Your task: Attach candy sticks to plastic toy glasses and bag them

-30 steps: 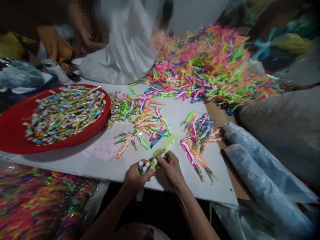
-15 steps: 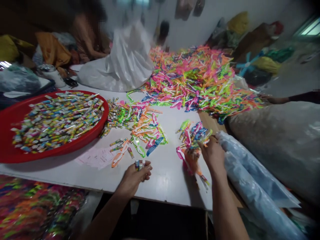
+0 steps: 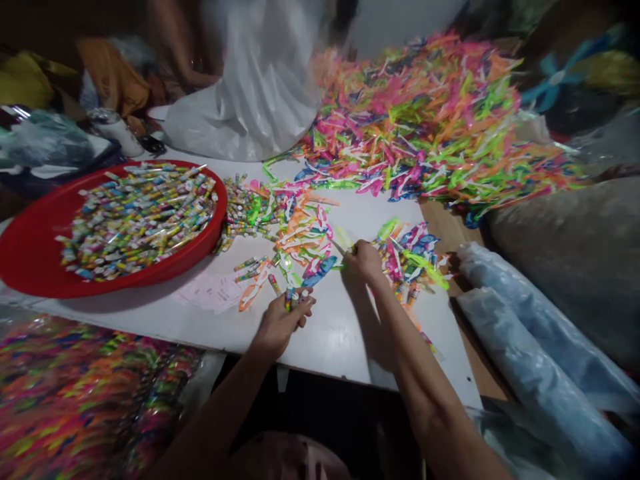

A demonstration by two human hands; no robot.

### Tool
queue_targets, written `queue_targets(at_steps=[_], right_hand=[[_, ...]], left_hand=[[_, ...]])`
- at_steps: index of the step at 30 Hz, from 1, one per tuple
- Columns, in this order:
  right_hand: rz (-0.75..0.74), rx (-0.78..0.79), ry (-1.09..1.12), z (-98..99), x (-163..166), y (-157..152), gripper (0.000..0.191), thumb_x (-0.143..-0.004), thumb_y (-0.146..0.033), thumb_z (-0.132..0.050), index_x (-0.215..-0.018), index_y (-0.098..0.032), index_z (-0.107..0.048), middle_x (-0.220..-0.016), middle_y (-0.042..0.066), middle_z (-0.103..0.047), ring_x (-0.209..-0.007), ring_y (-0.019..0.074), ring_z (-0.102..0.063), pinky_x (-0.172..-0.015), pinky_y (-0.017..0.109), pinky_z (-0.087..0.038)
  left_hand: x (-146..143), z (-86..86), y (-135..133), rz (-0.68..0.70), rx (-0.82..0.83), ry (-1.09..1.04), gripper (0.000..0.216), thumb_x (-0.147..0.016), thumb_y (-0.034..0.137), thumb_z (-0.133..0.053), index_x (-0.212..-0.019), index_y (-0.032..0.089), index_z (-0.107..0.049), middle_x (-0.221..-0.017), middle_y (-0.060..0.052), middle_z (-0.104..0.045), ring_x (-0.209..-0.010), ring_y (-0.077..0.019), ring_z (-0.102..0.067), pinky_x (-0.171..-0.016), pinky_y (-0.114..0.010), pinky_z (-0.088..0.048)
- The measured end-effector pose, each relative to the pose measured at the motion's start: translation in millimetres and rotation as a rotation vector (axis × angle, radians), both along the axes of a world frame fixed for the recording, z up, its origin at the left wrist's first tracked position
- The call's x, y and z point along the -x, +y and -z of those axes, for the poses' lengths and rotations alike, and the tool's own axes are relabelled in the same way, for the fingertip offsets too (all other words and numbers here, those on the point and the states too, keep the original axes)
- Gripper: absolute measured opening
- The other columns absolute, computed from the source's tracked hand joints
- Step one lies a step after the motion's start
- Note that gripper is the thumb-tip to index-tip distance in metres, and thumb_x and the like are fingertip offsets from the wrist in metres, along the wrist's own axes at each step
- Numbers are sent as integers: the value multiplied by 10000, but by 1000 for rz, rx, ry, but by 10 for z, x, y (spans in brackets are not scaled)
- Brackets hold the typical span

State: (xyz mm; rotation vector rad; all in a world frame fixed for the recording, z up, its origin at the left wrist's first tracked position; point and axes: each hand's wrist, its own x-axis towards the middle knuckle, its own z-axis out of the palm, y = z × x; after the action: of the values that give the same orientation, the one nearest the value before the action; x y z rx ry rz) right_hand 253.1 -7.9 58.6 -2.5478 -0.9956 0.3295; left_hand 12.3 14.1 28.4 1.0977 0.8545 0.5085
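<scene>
My left hand (image 3: 283,323) is closed around several small printed tubes (image 3: 295,300) with white caps, low over the front of the table. My right hand (image 3: 367,263) is closed in a pinch, reaching left between two heaps. At its fingertips is a pale green plastic piece (image 3: 343,237), smeared by motion. Just left of it lies a loose heap of neon plastic pieces (image 3: 305,233) with white strips. Beyond my right wrist is a second heap of neon pieces (image 3: 417,250), some with printed tubes among them. A few tubes (image 3: 250,267) and an orange piece (image 3: 253,291) lie near my left hand.
A red basin (image 3: 200,250) full of printed tubes stands left, pale paper slips (image 3: 210,290) beside it. A large neon heap (image 3: 415,127) and a white sack (image 3: 245,113) fill the back. Rolled clear plastic (image 3: 520,347) lies right. Another person's arm (image 3: 193,73) shows behind the sack.
My right hand has moved left from the right heap towards the middle, and a pale green piece now shows at its fingertips. My left hand keeps its tubes. The view has tilted down.
</scene>
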Motion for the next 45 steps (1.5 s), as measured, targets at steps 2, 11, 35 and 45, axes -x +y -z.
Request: queue_targets(at_steps=[2, 11, 35, 45], right_hand=[[-13, -290, 92, -109, 164, -158, 140, -770, -276, -630, -830, -150, -618, -700, 29, -601, -648, 175, -550, -602, 282, -408], [-11, -745, 599, -93, 1215, -516, 274, -742, -440, -680, -701, -203, -549, -584, -34, -535, -545, 138, -507, -505, 259, -389], [68, -503, 370, -229, 400, -1076, 408, -770, -552, -619, -876, -160, -586, -624, 15, -588, -579, 186, -567, -551, 293, -431], [-484, 160, -349, -31, 598, -45, 271, -919, -148, -432, -1104, -184, -626, -1185, 135, -570, -1066, 254, -506, -843, 330, -409]], left_hand=[[14, -22, -24, 10, 5, -28, 493, -726, 454, -722, -1076, 131, -596, -777, -40, -656, -548, -76, -479, -462, -202, -291], [122, -230, -112, -20, 126, -119, 534, -588, 492, -810, -908, 132, -579, -677, -17, -628, -512, -61, -458, -438, -176, -259], [142, -17, -302, 147, 15, -41, 480, -804, 501, -627, -1113, 137, -576, -823, -47, -645, -570, -100, -528, -521, -237, -376], [56, -48, -230, 72, 153, -72, 544, -674, 474, -764, -1054, 142, -563, -877, -68, -661, -713, -142, -598, -621, -262, -430]])
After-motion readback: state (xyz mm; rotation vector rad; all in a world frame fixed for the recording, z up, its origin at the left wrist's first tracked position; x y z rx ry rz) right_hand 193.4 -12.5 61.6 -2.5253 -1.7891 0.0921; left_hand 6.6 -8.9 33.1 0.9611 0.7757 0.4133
